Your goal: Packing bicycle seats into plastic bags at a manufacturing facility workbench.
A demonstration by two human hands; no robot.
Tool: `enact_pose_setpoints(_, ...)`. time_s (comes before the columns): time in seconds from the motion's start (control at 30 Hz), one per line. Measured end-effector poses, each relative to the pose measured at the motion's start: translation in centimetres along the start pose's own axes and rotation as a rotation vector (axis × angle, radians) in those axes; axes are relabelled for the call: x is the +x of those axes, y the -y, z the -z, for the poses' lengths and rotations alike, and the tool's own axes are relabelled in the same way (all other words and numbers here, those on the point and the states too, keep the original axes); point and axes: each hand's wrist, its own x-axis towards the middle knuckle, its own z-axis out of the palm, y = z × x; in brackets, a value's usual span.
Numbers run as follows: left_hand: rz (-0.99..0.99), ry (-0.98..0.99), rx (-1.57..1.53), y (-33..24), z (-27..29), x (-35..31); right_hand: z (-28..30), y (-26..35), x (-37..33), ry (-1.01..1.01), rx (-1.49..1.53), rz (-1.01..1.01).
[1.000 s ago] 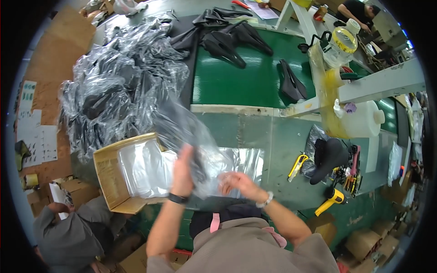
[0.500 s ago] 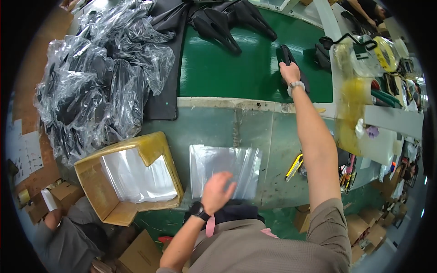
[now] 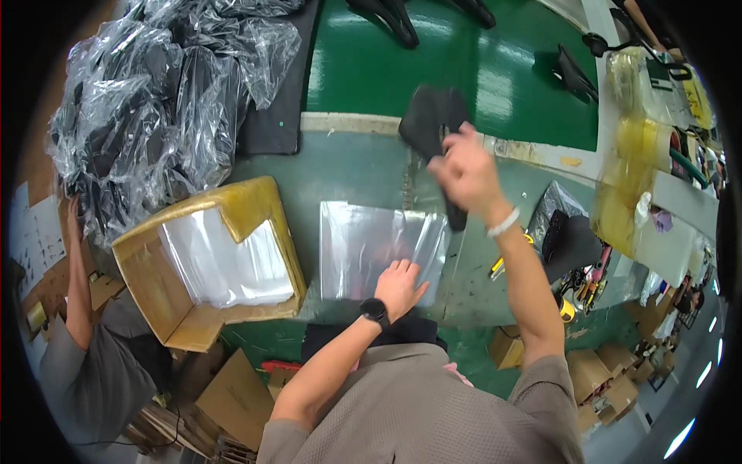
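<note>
Running under the film stack (image 3: 355, 251): grey-green desk (image 3: 352, 166). Beyond the film stack, across a pale edge: green belt surface (image 3: 363, 77). Beyond the film stack and to its left: heap of plastic-wrapped dark pieces (image 3: 147, 108), piled loosely, probably because of slippery wrapping. Just left of the film stack: cardboard carton (image 3: 151, 286), notched and open, likely to put the clear film inside (image 3: 224, 255) within easy reach. Past the film stack's far right corner, nose pointing back toward it: black saddle (image 3: 431, 120). Right hand (image 3: 470, 170) at the saddle's slimmer middle, perhaps for easier grasping; fingers apart, curled and blurred; cannot tell whether pinching. Left hand (image 3: 400, 288) over the film stack's near right part, fingers extended, thumb apart, perhaps for steadying. Right of the film stack: yellow cutter (image 3: 497, 268), probably set aside for elbow room.
</note>
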Motion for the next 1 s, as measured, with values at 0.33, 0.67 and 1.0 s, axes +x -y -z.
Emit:
enact_pose_setpoints(0.33,0.013,-0.027,0.226,-1.2,-5.3,-0.3,-5.2,4.3,-12.8,-0.09,-0.232,-0.258)
enact_pose_setpoints(0.67,0.052,0.003,0.064,1.0,-5.5,-1.3,-9.6,4.3,-14.1,-0.38,0.37,-1.138)
enact_pose_setpoints(1.0,0.365,0.024,-0.518,3.5,-6.1,-2.2,-0.7,9.4,-19.8,-0.215,0.772,-0.881)
